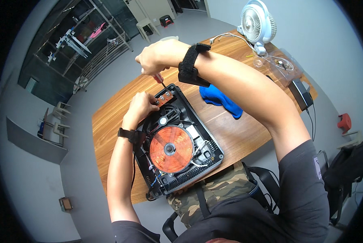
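Observation:
An opened induction cooker base (209, 141) lies on the table in front of me, its insides showing. A round copper coil (160, 152) takes up its near half. At its far end sits a small orange-brown circuit board (165, 98) with several round buttons. My left hand (141, 106) grips the left end of this board with closed fingers. Above it, my right hand (155, 58) is closed around the red handle of a screwdriver (158, 78). The shaft points down at the board's far right end; I cannot tell whether the tip sits in a screw.
A crumpled blue cloth (221, 101) lies right of the cooker. Farther right stand a white fan (256, 26), a clear plastic tray (284, 67) with small parts, and a black box (300, 94) with cables. A metal rack (104, 52) stands beyond the table.

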### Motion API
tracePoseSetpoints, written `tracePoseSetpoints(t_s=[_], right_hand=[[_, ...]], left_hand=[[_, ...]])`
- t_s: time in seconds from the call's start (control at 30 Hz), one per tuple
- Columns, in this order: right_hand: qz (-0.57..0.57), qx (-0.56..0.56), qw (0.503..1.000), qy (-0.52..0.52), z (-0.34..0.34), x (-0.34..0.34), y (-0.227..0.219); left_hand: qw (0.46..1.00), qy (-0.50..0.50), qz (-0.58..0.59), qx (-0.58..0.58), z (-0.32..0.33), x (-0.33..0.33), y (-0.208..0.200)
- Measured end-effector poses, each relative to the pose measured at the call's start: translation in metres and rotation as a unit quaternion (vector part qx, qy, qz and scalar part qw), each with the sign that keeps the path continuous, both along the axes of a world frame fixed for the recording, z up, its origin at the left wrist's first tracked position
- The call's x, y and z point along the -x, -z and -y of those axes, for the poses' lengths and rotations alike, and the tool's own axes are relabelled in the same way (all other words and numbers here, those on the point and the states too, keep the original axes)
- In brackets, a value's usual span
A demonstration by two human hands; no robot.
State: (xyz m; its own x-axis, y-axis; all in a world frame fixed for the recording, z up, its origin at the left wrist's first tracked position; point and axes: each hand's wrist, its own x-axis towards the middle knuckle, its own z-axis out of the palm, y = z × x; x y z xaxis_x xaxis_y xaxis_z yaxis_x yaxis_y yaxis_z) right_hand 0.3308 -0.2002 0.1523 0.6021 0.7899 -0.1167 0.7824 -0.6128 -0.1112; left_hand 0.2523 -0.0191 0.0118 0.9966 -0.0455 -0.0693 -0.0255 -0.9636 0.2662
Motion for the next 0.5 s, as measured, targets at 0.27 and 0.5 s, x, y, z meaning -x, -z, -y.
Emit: tracePoseSetpoints(t_s=[0.27,0.5], right_hand=[[0.135,-0.048,0.990,-0.014,0.002,0.002,0.011],[-0.007,0.029,0.999,0.034,0.019,0.022,-0.016]], left_hand=[[1.000,-0.021,-0.015,0.005,0.005,-0.001,-0.001],[1.000,-0.019,-0.011,0.003,-0.001,0.000,0.001]])
